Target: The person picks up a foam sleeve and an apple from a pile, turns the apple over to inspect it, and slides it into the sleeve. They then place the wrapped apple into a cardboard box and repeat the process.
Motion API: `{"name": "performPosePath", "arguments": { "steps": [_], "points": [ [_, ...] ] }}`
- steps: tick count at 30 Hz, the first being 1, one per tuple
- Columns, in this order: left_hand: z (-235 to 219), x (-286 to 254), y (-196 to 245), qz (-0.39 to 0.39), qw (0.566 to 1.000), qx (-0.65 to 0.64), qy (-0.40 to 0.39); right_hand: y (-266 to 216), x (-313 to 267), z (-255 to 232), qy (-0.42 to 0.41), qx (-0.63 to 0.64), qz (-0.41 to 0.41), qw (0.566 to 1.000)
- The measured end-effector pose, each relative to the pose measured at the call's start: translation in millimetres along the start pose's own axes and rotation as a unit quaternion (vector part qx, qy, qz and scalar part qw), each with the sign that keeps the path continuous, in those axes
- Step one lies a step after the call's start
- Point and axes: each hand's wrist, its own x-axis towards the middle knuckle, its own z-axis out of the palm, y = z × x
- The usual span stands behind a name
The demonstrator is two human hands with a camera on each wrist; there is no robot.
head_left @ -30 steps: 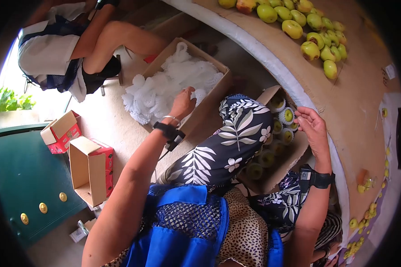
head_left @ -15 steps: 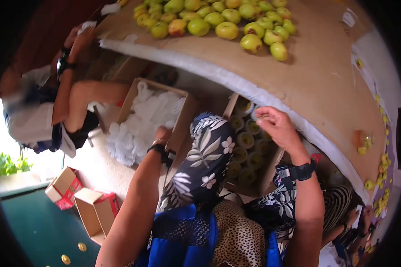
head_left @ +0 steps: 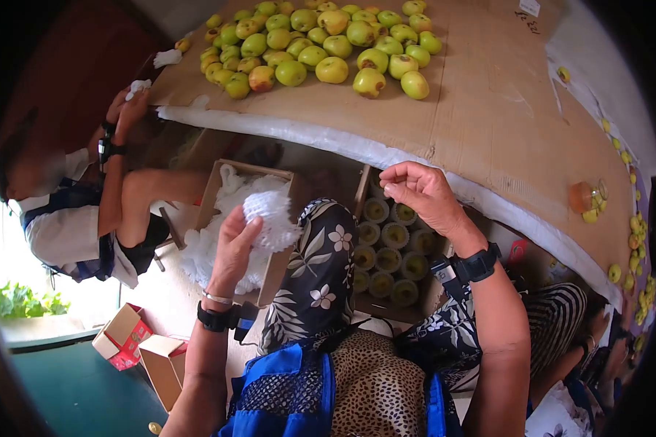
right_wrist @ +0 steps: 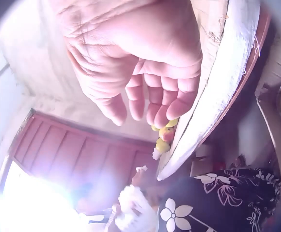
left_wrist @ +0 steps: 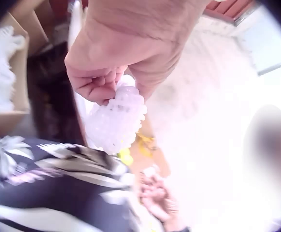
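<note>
In the head view my left hand [head_left: 229, 255] pinches a white foam fruit net [head_left: 270, 218] between thumb and fingers, lifted above a cardboard box [head_left: 275, 277] heaped with more foam nets [head_left: 229, 197]. The left wrist view shows the same net hanging bunched from the fingertips. My right hand [head_left: 426, 197] hovers at the padded table edge, fingers loosely bent and apart from the thumb, holding nothing. Just below it, a second cardboard box [head_left: 362, 191] contains rows of greenish apples [head_left: 395, 236] in foam nets. Its far part is hidden by the hand and table edge.
Many green-yellow apples [head_left: 332, 69] lie piled on the cardboard-covered table [head_left: 488, 138]. A jar [head_left: 587, 197] lies toward the right. Another person [head_left: 73, 218] sits at left, holding a white net. Two red boxes [head_left: 124, 339] stand on the floor by a green cabinet [head_left: 73, 386].
My left hand has come up out of the net box with a foam net. My right hand stays loosely bent by the table edge. The head view has swung left, showing more table apples.
</note>
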Motion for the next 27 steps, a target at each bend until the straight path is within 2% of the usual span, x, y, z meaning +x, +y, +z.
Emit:
{"name": "performPosePath", "arguments": {
  "steps": [2, 5, 7, 8, 9, 13, 15, 17, 18, 19, 21, 24, 26, 27],
  "points": [
    [44.7, 6.6, 35.0, 0.025, 0.997, -0.045, -0.061, -1.8, -0.5, 4.5, -0.023, 0.068, -0.007, 0.997],
    [102.3, 27.1, 63.1, -0.007, 0.981, -0.142, -0.129, -16.2, -5.1, -3.0, -0.027, 0.173, -0.013, 0.984],
    [122.2, 46.8, 58.5, 0.017, 0.981, -0.093, -0.168, -31.8, -9.9, -9.3, -0.007, 0.248, 0.009, 0.969],
    [130.8, 55.5, 57.8, 0.030, 0.980, -0.066, -0.185, -31.4, -9.3, -12.7, -0.001, 0.246, -0.013, 0.969],
    [149.3, 57.6, 58.9, 0.020, 0.987, -0.087, -0.134, -28.0, -8.1, -15.0, 0.005, 0.245, -0.033, 0.969],
    [173.4, 79.1, 41.3, -0.025, 0.981, -0.129, -0.141, -15.1, -4.2, -26.5, 0.063, 0.192, -0.063, 0.977],
    [174.7, 87.8, 41.3, 0.096, 0.976, 0.096, -0.169, -10.4, -2.4, -29.4, 0.106, 0.174, -0.070, 0.977],
    [178.5, 99.6, 34.9, 0.060, 0.977, 0.061, -0.196, -4.9, -3.3, -32.7, 0.137, 0.234, -0.051, 0.961],
    [180.7, 109.2, 27.7, -0.039, 0.974, -0.082, -0.209, -2.9, -2.5, -34.8, 0.151, 0.263, -0.043, 0.952],
    [182.8, 116.6, 23.2, -0.137, 0.941, -0.222, -0.214, -1.8, -1.1, -35.8, 0.155, 0.317, -0.044, 0.935],
    [191.7, 124.8, 16.5, -0.144, 0.949, -0.197, -0.201, 0.5, 1.5, -39.0, 0.162, 0.420, -0.044, 0.892],
    [192.8, 140.0, -6.5, -0.139, 0.951, -0.165, -0.222, 11.3, 9.9, -46.6, 0.164, 0.488, -0.076, 0.854],
    [193.2, 149.6, -27.5, -0.129, 0.950, -0.169, -0.229, 10.5, 15.3, -49.6, 0.170, 0.520, -0.059, 0.835],
    [199.2, 148.8, -22.3, -0.163, 0.941, -0.188, -0.228, 5.9, 17.9, -47.5, 0.179, 0.535, -0.048, 0.824]
  ]
}}
